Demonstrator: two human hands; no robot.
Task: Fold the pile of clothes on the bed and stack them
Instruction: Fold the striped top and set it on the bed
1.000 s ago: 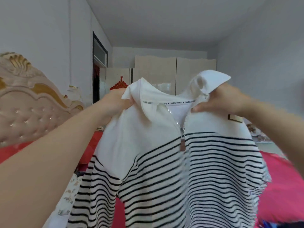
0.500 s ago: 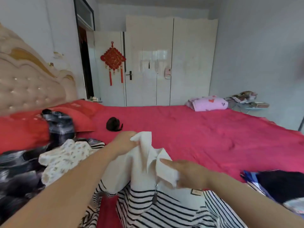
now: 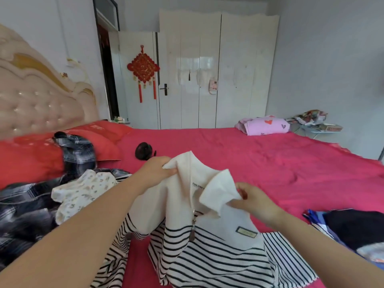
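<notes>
Left of the striped top (image 3: 218,256) lies a floral garment (image 3: 83,192).

On the bed (image 3: 270,163), the sweater (image 3: 207,246) lies nearest, a pile of clothes (image 3: 41,204) left of it, a fan (image 3: 143,151) behind it, a folded blanket (image 3: 266,125) at the far right corner.

Left hand (image 3: 158,169) and right hand (image 3: 254,202) pinch, fingers curled, forearms outstretched.
</notes>
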